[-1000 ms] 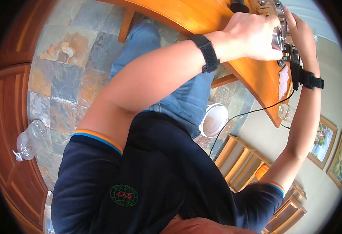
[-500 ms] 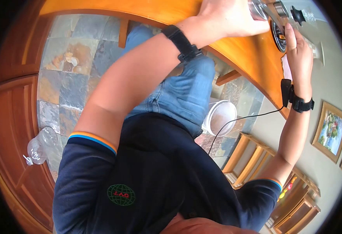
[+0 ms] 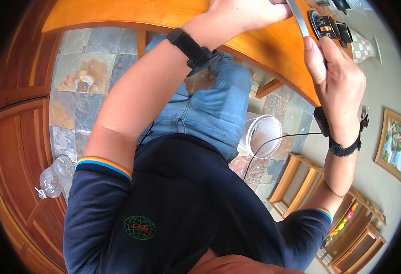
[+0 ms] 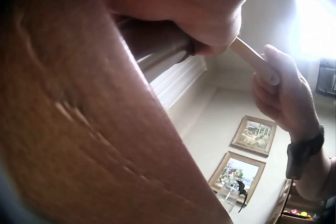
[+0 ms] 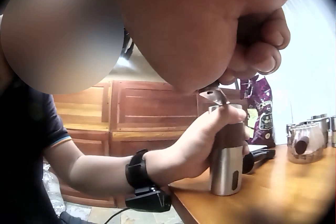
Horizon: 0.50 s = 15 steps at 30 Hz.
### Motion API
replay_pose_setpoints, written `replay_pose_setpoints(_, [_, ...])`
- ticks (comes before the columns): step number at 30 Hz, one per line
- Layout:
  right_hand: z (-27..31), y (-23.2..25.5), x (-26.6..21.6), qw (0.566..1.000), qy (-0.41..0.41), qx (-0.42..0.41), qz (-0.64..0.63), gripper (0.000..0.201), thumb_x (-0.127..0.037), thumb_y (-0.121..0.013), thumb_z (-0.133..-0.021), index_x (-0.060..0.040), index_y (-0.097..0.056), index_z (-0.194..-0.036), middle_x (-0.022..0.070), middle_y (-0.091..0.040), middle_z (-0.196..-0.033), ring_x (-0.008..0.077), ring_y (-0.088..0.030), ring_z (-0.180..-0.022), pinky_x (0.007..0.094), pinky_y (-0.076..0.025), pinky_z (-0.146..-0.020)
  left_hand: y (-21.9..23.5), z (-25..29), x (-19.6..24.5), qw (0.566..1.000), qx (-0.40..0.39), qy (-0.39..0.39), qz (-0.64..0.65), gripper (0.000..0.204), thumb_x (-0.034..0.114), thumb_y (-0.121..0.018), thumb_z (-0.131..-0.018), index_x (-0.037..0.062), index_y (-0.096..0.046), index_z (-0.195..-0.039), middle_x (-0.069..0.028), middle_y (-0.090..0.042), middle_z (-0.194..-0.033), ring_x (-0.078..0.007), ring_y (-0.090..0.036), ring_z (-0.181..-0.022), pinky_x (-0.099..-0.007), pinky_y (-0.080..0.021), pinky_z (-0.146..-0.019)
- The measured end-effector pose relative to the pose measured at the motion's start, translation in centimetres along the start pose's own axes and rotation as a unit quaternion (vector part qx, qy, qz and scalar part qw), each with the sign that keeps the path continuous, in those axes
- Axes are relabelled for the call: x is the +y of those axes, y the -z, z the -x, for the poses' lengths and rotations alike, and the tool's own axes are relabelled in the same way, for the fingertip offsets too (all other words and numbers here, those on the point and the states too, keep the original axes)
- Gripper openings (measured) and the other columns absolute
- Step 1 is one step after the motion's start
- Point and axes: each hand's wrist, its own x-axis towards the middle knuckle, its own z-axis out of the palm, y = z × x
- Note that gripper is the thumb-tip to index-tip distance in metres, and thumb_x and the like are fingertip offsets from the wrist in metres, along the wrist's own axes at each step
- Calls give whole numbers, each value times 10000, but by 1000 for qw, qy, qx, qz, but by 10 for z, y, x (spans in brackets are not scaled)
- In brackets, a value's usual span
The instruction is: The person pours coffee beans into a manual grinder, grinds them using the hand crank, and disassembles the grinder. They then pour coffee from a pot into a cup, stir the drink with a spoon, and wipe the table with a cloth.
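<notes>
A coffee grinder, a steel cylinder with a darker band, stands upright close over the table's edge in the right wrist view. My left hand wraps round its upper part, thumb near the top. The crank handle, a flat metal arm, reaches from the grinder to my right hand. In the head view the right fingers are curled at the crank's outer end, thumb along it; its knob is hidden inside the hand. Most of the grinder lies beyond the head view's top edge.
On the wooden table a black cup sits on a saucer. A shiny pot and a purple bag stand behind the grinder. A white bucket is on the floor; a cable trails from my right wrist.
The crank has swung toward my body, my right hand travelling with it. My left hand stays round the grinder, while the head view has shifted, pushing the grinder out at the top.
</notes>
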Motion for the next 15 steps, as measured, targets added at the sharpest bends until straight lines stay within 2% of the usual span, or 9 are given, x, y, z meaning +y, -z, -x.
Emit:
replay_pose_setpoints(2, [-3, 1, -6, 998, 52, 28, 19, 436, -448, -704, -935, -126, -532, -697, 55, -536, -585, 258, -594, -523, 376, -459, -487, 0, 0, 0, 1000, 1, -4, 4, 225, 246, -758, -824, 138, -644, -986, -135, -741, -909, -324, -730, -903, -414, -573, -793])
replay_pose_setpoints(8, [-17, 9, -13, 990, 134, 20, 44, 422, -434, -732, -908, -137, -531, -687, 35, -542, -588, 240, -604, -524, 359, -475, -494, 1, 0, -1, 1000, -3, -19, 22, 214, 250, -742, -839, 140, -637, -989, -142, -735, -910, -340, -722, -922, -420, -567, -811])
replay_pose_setpoints(11, [-19, 9, -14, 989, 142, 15, 48, 413, -430, -736, -905, -138, -539, -689, 33, -541, -587, 239, -606, -526, 353, -482, -498, 4, 0, 4, 999, -21, 27, 10, 238, 253, -732, -845, 134, -618, -1017, -159, -729, -912, -365, -713, -933, -437, -562, -815])
replay_pose_setpoints(15, [-21, 8, -18, 989, 143, 12, 32, 403, -437, -742, -898, -140, -556, -698, 34, -548, -595, 239, -610, -528, 353, -483, -499, 9, 0, 6, 999, -28, 17, 1, 281, 257, -725, -850, 121, -591, -1056, -181, -726, -916, -391, -706, -937, -454, -558, -813])
